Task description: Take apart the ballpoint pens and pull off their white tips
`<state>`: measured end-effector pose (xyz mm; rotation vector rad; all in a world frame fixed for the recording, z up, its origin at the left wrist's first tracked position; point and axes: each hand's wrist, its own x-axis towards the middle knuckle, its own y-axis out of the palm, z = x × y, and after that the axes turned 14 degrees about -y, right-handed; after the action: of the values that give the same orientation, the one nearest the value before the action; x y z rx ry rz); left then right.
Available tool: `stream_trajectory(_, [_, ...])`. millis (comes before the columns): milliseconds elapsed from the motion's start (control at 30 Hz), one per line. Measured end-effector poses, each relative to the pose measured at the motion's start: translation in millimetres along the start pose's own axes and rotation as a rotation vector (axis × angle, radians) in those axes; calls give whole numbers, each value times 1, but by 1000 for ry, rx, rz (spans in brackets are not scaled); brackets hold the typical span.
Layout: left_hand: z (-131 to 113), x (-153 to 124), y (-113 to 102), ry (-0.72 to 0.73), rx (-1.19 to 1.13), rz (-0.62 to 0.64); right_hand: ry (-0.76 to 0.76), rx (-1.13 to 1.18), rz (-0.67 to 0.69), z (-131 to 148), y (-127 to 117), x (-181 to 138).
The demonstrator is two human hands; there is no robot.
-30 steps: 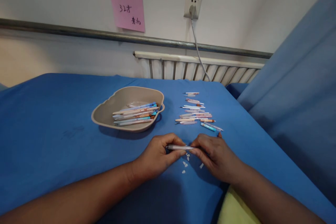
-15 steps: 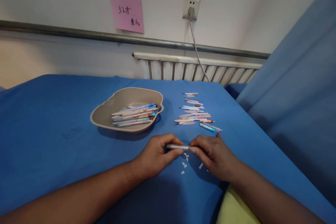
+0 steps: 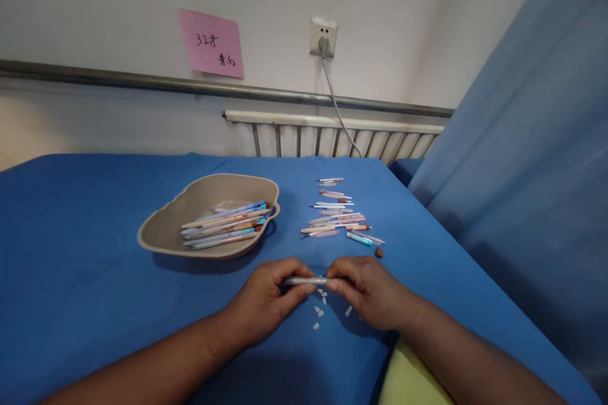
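Observation:
A pale pen lies level between both hands, low over the blue-covered table. My left hand is closed round its left part, thumb below and fingers above. At the other end, my right hand pinches the pen between thumb and fingertips, which hide that tip. Several small white pieces are scattered on the cloth just beneath the hands. Beyond them lie pen parts, including thin refills and barrels, in loose rows. A short turquoise barrel and a small brown piece rest nearest my right hand.
A beige basin holding several pens stands at the left. Yellow-green material shows below my right forearm. A blue curtain hangs at the right. Behind the table are a white rail and a plugged-in cable.
The camera view has shifted, so everything sits lower and further left in the picture. Both hands keep hold of the pen. The brown piece beside my right hand is now fully visible.

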<state>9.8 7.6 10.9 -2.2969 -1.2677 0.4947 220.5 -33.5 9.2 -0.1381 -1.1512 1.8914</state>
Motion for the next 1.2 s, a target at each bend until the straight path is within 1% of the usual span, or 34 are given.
stream_trajectory(100, [0, 2, 0, -20, -8, -32, 32, 54, -62, -1, 0, 0])
stream_trajectory(167, [0, 4, 1, -57, -43, -53, 38, 20, -125, -1, -1, 0])
stream_trajectory(233, [1, 5, 2, -89, -77, -54, 13, -43, -152, -2, -3, 0])
stream_trajectory(300, [2, 6, 3, -99, -85, -38, -18, -84, -134, -3, -4, -1])
stream_trajectory(367, [2, 4, 4, -80, -60, -25, -26, -90, -109, -3, -5, 0])
stream_trajectory(567, [1, -2, 1, 80, 101, -20, 16, -18, -24, -2, -5, -1])
stream_trajectory(667, [2, -3, 1, 119, 131, -28, 40, 21, -4, -1, -4, -1])
stream_trajectory(733, [2, -3, 1, 105, 102, -39, 43, 26, -24, 0, -4, 0])
stream_trajectory(867, [1, -1, 1, 33, 41, -45, 18, -36, -124, 1, -4, 0])
stream_trajectory(933, [0, 0, 1, 6, 38, -44, -13, -58, -137, 1, -4, -1])
stream_trajectory(1067, [0, 1, 0, 4, 68, -37, -52, -66, -91, -1, -5, -1])
stream_trajectory(1200, [2, -1, 0, 61, 113, -25, -37, -107, -31, 1, -7, -2])
